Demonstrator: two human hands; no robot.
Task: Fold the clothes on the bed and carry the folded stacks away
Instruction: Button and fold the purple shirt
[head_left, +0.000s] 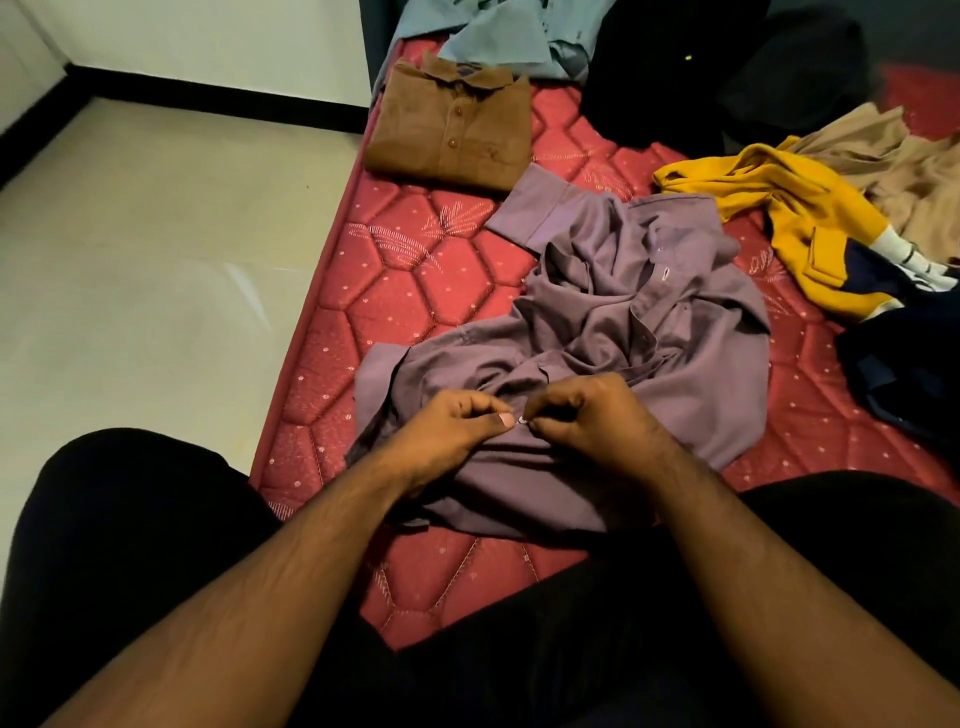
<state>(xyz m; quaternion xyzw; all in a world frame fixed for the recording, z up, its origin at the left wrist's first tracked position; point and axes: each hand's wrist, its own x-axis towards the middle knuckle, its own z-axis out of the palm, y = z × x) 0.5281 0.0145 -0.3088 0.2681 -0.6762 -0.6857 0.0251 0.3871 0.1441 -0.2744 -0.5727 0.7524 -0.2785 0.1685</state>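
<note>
A crumpled purple button shirt (623, 312) lies spread on the red quilted mattress (410, 291) right in front of me. My left hand (457, 421) and my right hand (587, 410) meet at its near edge, each pinching the fabric at a small white button between thumb and fingertips. A brown shirt (452, 124) lies folded at the far left of the mattress. To the right lies an unfolded yellow garment (800, 218).
A light blue shirt (498, 31) and black clothes (727, 73) are heaped at the far end. Beige cloth (893, 166) and dark navy clothes (904, 374) lie at the right. Pale floor (156, 249) runs along the mattress's left edge. My black-clad legs fill the near foreground.
</note>
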